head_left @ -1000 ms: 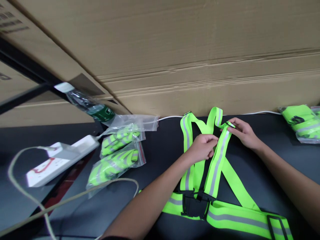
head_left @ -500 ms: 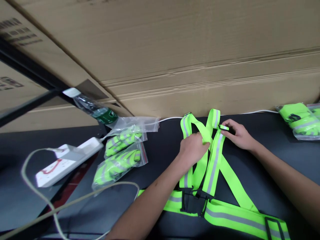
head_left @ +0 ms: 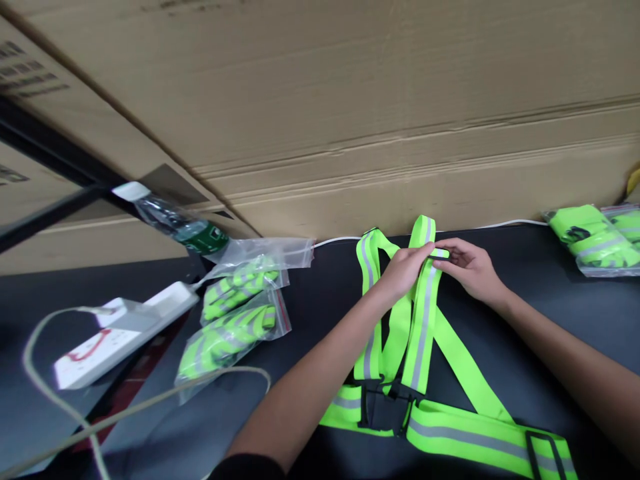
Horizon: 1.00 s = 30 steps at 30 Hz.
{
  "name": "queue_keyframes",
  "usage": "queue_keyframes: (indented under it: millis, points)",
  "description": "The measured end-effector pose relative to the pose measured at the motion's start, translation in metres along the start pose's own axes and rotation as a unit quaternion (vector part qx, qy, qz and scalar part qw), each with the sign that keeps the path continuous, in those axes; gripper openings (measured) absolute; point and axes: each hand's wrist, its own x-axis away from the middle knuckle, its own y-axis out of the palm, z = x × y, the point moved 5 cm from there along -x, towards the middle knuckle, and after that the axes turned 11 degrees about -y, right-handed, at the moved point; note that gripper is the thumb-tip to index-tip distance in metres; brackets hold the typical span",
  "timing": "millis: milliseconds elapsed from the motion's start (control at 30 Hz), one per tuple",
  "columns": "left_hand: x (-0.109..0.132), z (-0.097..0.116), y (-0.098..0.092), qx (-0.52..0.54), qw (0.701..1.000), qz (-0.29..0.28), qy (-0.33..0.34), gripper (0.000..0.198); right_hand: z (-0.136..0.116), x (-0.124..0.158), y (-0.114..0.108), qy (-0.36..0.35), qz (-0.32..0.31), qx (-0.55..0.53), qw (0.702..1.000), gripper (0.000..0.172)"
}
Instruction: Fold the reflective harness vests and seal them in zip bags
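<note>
The vest strap (head_left: 425, 320) is pinched by the closed fingers of the left hand (head_left: 404, 272), the black slider (head_left: 440, 253) by those of the right hand (head_left: 471, 268). Slackened fingers could let either slip.

Large corrugated cardboard cartons (head_left: 380, 120) stand behind a dark counter (head_left: 575, 320), with a black metal frame (head_left: 55, 143) at left.

The harness (head_left: 424, 333) is neon yellow-green with grey reflective stripes and black buckles (head_left: 385, 412); the table (head_left: 575, 320) is black, the cardboard box (head_left: 350, 133) tan.

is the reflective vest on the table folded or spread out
Spread out: the reflective vest lies open on the black table, its straps running apart rather than folded together.
</note>
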Motion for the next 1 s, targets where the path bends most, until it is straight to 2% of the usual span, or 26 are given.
queue_keyframes:
  millis: [100, 200, 267, 333, 433, 467, 500, 533, 600, 667, 700, 833, 1000]
  points:
    - [-0.013, -0.006, 0.011, 0.153, 0.979, -0.124, -0.052, 0.034, -0.001, 0.0, -0.005, 0.027, 0.027, -0.009, 0.999, 0.036]
    - [-0.015, -0.009, 0.023, 0.206, 0.94, -0.251, -0.104, 0.044, -0.001, 0.0, -0.007, 0.043, 0.018, 0.003, 0.999, 0.041]
    - [-0.015, -0.012, 0.028, 0.213, 0.921, -0.297, -0.135, 0.055, -0.002, 0.0, -0.005, 0.046, 0.013, 0.014, 0.999, 0.046]
    - [-0.018, -0.015, 0.028, 0.221, 0.921, -0.289, -0.14, 0.055, -0.003, 0.001, -0.006, 0.039, 0.058, 0.024, 0.997, 0.047]
    - [-0.024, -0.018, 0.024, 0.251, 0.934, -0.229, -0.109, 0.049, -0.01, 0.008, -0.012, 0.048, 0.187, 0.062, 0.979, 0.049]
    - [-0.026, -0.018, 0.023, 0.264, 0.936, -0.21, -0.1, 0.048, -0.013, 0.011, -0.013, 0.069, 0.211, 0.086, 0.971, 0.048]
    - [-0.026, -0.018, 0.023, 0.275, 0.938, -0.19, -0.095, 0.048, -0.016, 0.015, -0.011, 0.101, 0.208, 0.109, 0.967, 0.046]
    - [-0.026, -0.018, 0.022, 0.286, 0.938, -0.171, -0.093, 0.047, -0.02, 0.018, -0.007, 0.139, 0.181, 0.132, 0.965, 0.044]
    - [-0.025, -0.017, 0.02, 0.306, 0.938, -0.134, -0.088, 0.044, -0.029, 0.023, 0.007, 0.2, 0.072, 0.183, 0.96, 0.048]
    - [-0.023, -0.015, 0.02, 0.324, 0.934, -0.118, -0.09, 0.041, -0.041, 0.027, 0.022, 0.201, -0.029, 0.247, 0.947, 0.051]
    - [-0.021, -0.014, 0.021, 0.332, 0.931, -0.118, -0.095, 0.04, -0.047, 0.027, 0.028, 0.189, -0.059, 0.28, 0.939, 0.05]
    - [-0.015, -0.014, 0.023, 0.353, 0.92, -0.13, -0.112, 0.039, -0.06, 0.026, 0.042, 0.175, -0.103, 0.346, 0.916, 0.045]
    - [-0.016, -0.015, 0.021, 0.38, 0.906, -0.153, -0.104, 0.039, -0.07, 0.023, 0.041, 0.158, -0.114, 0.378, 0.905, 0.034]
